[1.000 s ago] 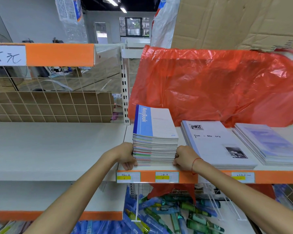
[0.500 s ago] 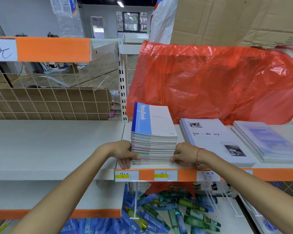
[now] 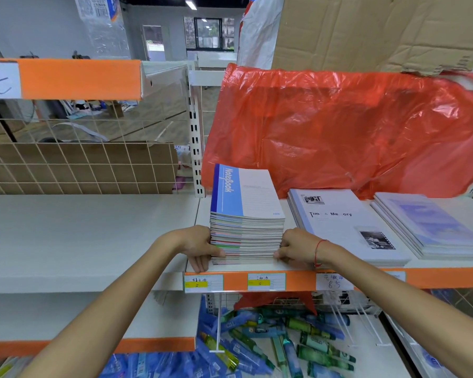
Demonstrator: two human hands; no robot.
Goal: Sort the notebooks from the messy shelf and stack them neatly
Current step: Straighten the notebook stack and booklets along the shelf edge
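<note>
Notebook stack (image 3: 246, 227) sits near the front edge of the shelf (image 3: 93, 241), top cover blue and white (printed "NoteBook"). Left hand (image 3: 198, 248) grips the stack's lower left corner, thumb across the front edge, fingers curled down toward the shelf. Right hand (image 3: 295, 249) grips the lower right corner, fingers curled against the page edges. Second pile (image 3: 339, 222) lies just beside the stack on the right; third pile (image 3: 432, 227) lies further right. Red plastic sheet (image 3: 339, 126) hangs behind all three.

At frame centre, the left hand (image 3: 198, 248) and right hand (image 3: 298, 248) grip the notebook stack (image 3: 247, 214). It sits on the shelf (image 3: 93, 236).
</note>
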